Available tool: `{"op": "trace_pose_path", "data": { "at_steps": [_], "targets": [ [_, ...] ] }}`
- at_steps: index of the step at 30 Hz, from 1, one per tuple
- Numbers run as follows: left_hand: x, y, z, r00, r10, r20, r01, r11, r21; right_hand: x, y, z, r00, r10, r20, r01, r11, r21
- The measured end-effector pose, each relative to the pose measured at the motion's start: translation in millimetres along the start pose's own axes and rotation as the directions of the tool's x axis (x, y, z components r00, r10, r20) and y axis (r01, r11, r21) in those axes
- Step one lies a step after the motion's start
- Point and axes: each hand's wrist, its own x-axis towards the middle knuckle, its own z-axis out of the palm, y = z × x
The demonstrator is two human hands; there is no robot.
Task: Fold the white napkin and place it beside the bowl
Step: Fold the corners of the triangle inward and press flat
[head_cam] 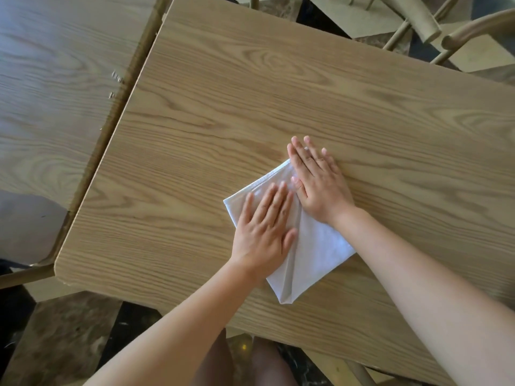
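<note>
Flatly, both hands, left hand and right hand, press white napkin.

A single wide-angle head camera looks steeply down and forward from close above the wooden bench, its near edge low in frame, with what seem chair frames beyond the far edge.
</note>
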Motion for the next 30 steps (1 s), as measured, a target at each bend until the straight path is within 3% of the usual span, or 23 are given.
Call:
{"op": "trace_pose_path", "data": {
  "at_steps": [5,11,16,21,28,30],
  "targets": [
    [-56,12,3,0.972,0.217,0.09,-0.219,0.976,0.01,0,1,0,1.0,0.001,-0.006,-0.001,1.0,-0.013],
    [-101,18,-3,0.951,0.277,0.137,-0.273,0.961,-0.044,-1,0,0,1.0,-0.005,-0.014,0.005,1.0,-0.014],
    [-33,7,-15,0.995,0.021,-0.1,-0.024,0.999,-0.031,-1,-1,1,1.0,0.0,-0.029,0.0,1.0,-0.022],
    [22,-17,-9,0.985,-0.171,0.013,0.17,0.984,0.047,-1,0,1,0.999,-0.008,-0.036,0.008,1.0,-0.016],
    [-9,-42,-21,0.981,-0.191,0.023,0.189,0.979,0.074,-2,-2,-5,1.0,-0.007,-0.023,0.008,1.0,0.011],
    [-4,-41,-27,0.978,-0.208,0.008,0.207,0.977,0.046,-10,-1,-9,0.986,0.125,-0.112,-0.11,0.985,0.13]
  ]
}}
